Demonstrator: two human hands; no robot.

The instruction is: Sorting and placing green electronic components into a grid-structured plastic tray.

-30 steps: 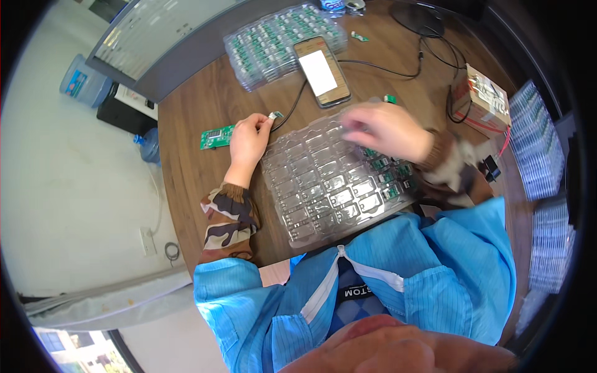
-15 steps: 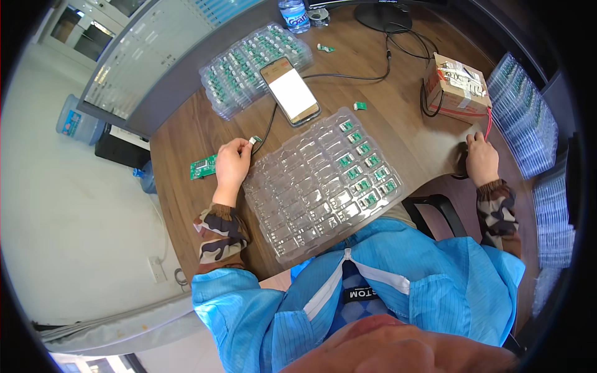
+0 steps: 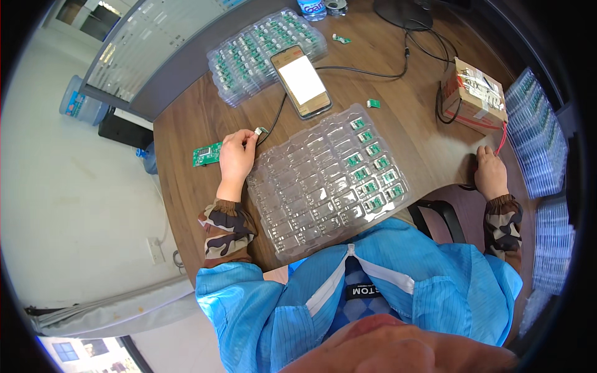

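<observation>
Take the centre of the clear tray [image 3: 292, 186] as hub of the clock. Begin nearest: leave undisturbed the green modules [image 3: 374, 202] seated in pockets from one to four o'clock. Locate the right hand [image 3: 491, 174] at three, with fingers bent by the edge of the desk [image 3: 429, 146], near red wires [image 3: 503, 140]; cannot tell spread from grip there. Locate the left hand [image 3: 235, 158] between nine and ten, with thumb and forefinger pinching a small white-and-green part [image 3: 260, 132]. Avoid leaning on the larger green board [image 3: 205, 155], partly hidden behind that hand. Hold the part, at ten just outside the tray, by its edges with light, even pressure. Keep the black cable [image 3: 272, 125] from snagging the fingertips. Keep the loose module [image 3: 373, 104], at one, separate. Farther out, avoid nudging the phone [image 3: 303, 81] between eleven and twelve, or the stacked trays [image 3: 227, 93] at eleven.
</observation>
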